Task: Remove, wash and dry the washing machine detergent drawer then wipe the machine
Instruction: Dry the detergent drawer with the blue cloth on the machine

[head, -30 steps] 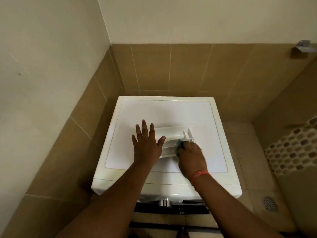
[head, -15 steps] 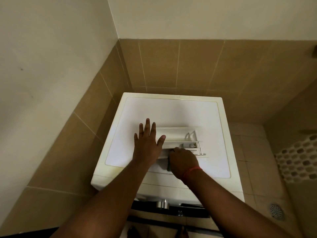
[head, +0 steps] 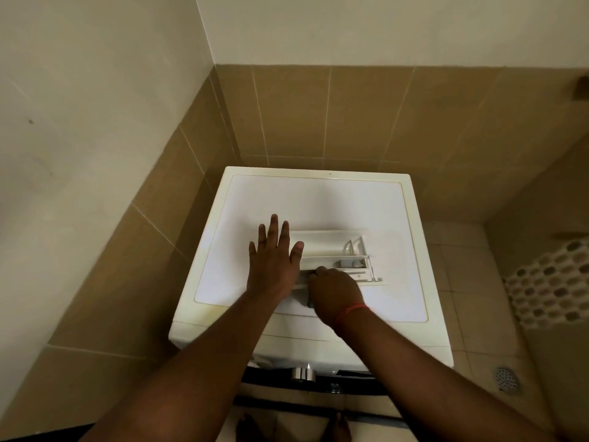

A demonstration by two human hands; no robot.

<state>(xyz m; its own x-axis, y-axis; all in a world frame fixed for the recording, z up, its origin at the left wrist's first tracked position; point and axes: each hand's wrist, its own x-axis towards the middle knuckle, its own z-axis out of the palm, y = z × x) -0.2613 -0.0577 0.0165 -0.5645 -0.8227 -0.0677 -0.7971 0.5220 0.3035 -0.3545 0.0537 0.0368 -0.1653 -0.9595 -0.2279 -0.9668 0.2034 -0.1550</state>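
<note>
The white detergent drawer (head: 331,248) lies on its side on top of the white washing machine (head: 318,202), its compartments facing me. My left hand (head: 274,263) lies flat with straight fingers on the drawer's left end and the machine top. My right hand (head: 333,290) is curled round a small dark cloth (head: 308,302) and presses it against the drawer's near edge. Most of the cloth is hidden under the fingers.
The machine stands in a corner of brown tiled walls (head: 318,116). A chrome knob (head: 302,374) sits on the dark front panel below. A floor drain (head: 507,379) lies at the right, and a patterned mat (head: 554,282) hangs at the right.
My right hand with the cloth has slid left along the drawer, from its right compartment end towards the near left edge. My left hand stays flat in place. The camera has tilted a little.
</note>
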